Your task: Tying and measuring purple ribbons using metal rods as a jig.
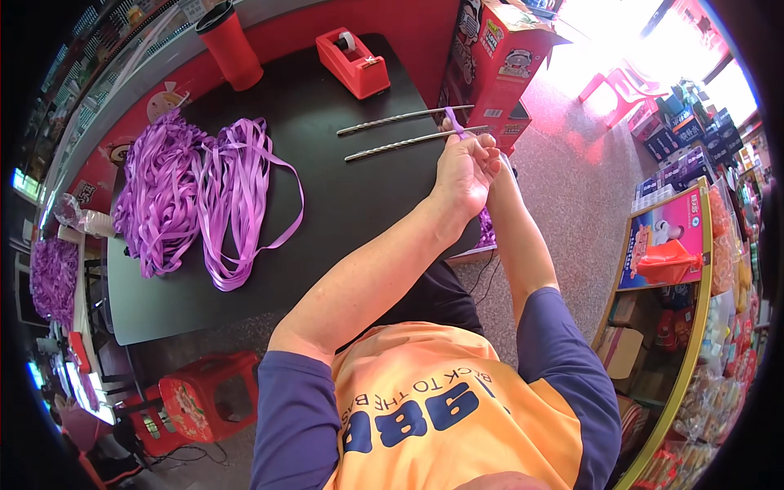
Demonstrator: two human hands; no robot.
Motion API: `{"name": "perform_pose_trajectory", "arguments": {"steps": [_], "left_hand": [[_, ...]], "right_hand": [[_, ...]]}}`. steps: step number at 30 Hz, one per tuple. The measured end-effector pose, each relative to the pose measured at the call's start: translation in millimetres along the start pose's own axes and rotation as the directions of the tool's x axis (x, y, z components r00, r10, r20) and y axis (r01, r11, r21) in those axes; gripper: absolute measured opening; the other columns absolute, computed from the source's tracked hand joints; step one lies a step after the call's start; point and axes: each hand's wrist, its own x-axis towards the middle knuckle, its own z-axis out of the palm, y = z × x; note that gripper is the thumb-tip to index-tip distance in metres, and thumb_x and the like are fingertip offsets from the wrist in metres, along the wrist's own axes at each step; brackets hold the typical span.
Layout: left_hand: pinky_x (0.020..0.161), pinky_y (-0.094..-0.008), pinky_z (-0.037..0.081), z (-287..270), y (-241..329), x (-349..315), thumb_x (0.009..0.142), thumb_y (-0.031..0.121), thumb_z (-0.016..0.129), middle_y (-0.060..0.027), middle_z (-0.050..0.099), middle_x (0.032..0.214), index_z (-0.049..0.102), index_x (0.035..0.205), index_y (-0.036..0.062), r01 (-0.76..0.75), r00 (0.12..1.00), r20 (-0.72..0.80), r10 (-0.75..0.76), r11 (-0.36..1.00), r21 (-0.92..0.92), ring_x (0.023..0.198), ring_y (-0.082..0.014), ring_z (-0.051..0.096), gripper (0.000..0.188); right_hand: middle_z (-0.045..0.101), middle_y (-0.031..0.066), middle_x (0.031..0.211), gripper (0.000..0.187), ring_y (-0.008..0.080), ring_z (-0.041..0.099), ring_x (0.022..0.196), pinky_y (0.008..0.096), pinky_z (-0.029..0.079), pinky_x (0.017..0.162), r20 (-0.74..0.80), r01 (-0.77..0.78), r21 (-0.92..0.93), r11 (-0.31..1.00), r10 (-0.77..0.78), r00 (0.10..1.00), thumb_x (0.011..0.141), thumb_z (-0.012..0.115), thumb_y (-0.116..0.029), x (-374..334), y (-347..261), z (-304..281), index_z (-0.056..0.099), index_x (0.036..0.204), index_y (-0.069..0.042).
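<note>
Two twisted metal rods (392, 149) reach out side by side over the right end of the black table. A strip of purple ribbon (454, 120) loops round them near their right ends. My left hand (462, 169) is closed at this loop with curled fingers, gripping the ribbon. Behind it, my right hand (500, 160) is close against the left; its fingers are mostly hidden, so its hold cannot be made out. Farther left, a loose hank of purple ribbon (237, 196) lies beside a bigger tangled heap of ribbon (163, 188).
On the black table (343, 212) stand a red tape dispenser (355, 65) and a red tumbler (230, 47). A red carton (500, 65) rises beyond the rods. Red stools (208, 396) are at lower left; a glass-fronted cabinet (653, 302) stands right.
</note>
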Motion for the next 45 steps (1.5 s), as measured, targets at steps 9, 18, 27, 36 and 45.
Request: {"name": "perform_pose_trajectory", "arguments": {"steps": [9,18,27,36,45], "left_hand": [[0.073,-0.0353,0.044,4,-3,1,0.066,-0.009,0.044,-0.0042,0.054,0.089,0.041,0.101,0.0122,0.035,0.998,-0.048,-0.033,0.999,0.036,0.079,-0.0185,0.052,0.041],[0.06,-0.0293,0.041,5,-6,-1,0.059,-0.02,0.042,-0.0078,0.052,0.096,0.02,0.132,0.0224,0.031,0.997,-0.068,-0.023,0.993,0.113,0.079,-0.0201,0.052,0.087],[0.063,-0.03,0.042,2,-6,1,0.06,-0.017,0.044,-0.0077,0.054,0.096,0.009,0.14,0.0254,0.037,0.999,-0.015,-0.035,0.984,0.174,0.079,-0.0188,0.052,0.097],[0.064,-0.0311,0.042,1,-5,2,0.06,-0.015,0.044,-0.0066,0.054,0.093,0.013,0.138,0.022,0.041,0.999,-0.032,-0.036,0.984,0.171,0.078,-0.0183,0.051,0.092],[0.064,-0.0318,0.041,7,-4,-3,0.062,-0.014,0.043,-0.006,0.054,0.091,0.017,0.135,0.0195,0.046,0.998,-0.046,-0.038,0.985,0.168,0.077,-0.0176,0.051,0.084]], "right_hand": [[0.065,0.0048,0.081,0.023,0.0088,0.057,0.073,0.028,0.048,0.064,-0.352,-0.016,-0.76,0.65,-0.39,0.851,0.083,0.061,-0.019,-12,-32,-5,0.067,0.092,0.001],[0.06,0.0065,0.087,0.022,0.0171,0.058,0.082,0.0295,0.045,0.075,0.239,0.2,-0.97,-0.142,-0.365,0.9,0.083,0.062,-0.022,-21,-82,95,0.067,0.092,-0.002],[0.063,0.0122,0.088,0.024,0.0266,0.06,0.086,0.0351,0.047,0.08,0.24,0.274,-0.903,-0.33,0.141,0.961,0.082,0.059,-0.017,23,-102,100,0.067,0.099,-0.004],[0.061,0.0075,0.093,0.023,0.0166,0.056,0.084,0.0293,0.045,0.076,0.249,0.301,-0.938,-0.172,0.269,0.93,0.085,0.059,-0.022,24,-113,87,0.063,0.092,-0.001],[0.061,0.0008,0.091,0.019,0.0094,0.055,0.087,0.0233,0.043,0.081,0.264,0.234,-0.933,0.272,0.077,0.962,0.088,0.057,-0.019,6,-111,41,0.063,0.097,-0.003]]}}
